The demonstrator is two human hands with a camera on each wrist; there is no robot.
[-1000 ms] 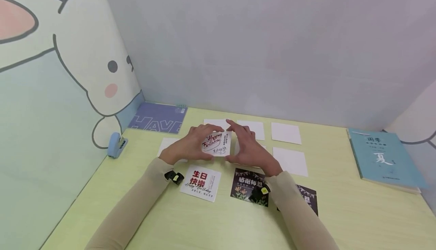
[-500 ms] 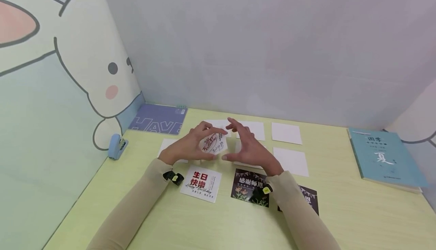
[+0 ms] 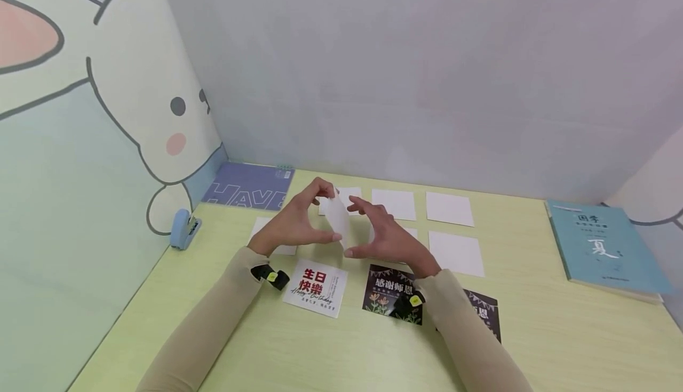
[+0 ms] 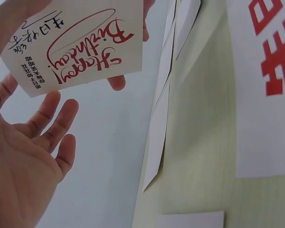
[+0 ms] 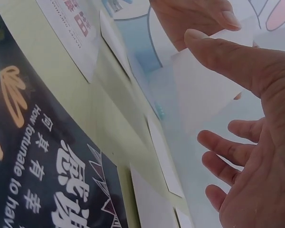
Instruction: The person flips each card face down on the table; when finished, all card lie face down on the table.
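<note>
A: ok so what did the left hand (image 3: pixel 290 223) have? Using the flat red-lettered card (image 3: pixel 315 288) as home base btw.

B: It was pinching a small white card (image 3: pixel 337 220), thumb at the lower edge, fingers at the top. It was up off the table (image 3: pixel 320 356), behind the red-lettered card and a bit to its right, standing nearly on edge. The left wrist view showed "Happy Birthday" on it in red; the right wrist view just got a plain white back.

A: And the right hand (image 3: pixel 392 238)?

B: Behind and to the right of the red-lettered card. There was a wide gap between its fingers and thumb, facing the held card. The thumb tip was right by that card's lower corner; couldn't tell if they touched.

A: What else was lying around?

B: Just right of the red-lettered card was a black card with flowers (image 3: pixel 386 288), then further right a second black card (image 3: pixel 488 312), partly hidden by the right sleeve (image 3: pixel 461 315). White cards (image 3: pixel 448 208) lay in rows behind it, a few half covered by the hands. Back and left were a blue stapler (image 3: pixel 183 230) and a purple notebook (image 3: pixel 248 186). Way off right, a teal book (image 3: pixel 603 247).
</note>
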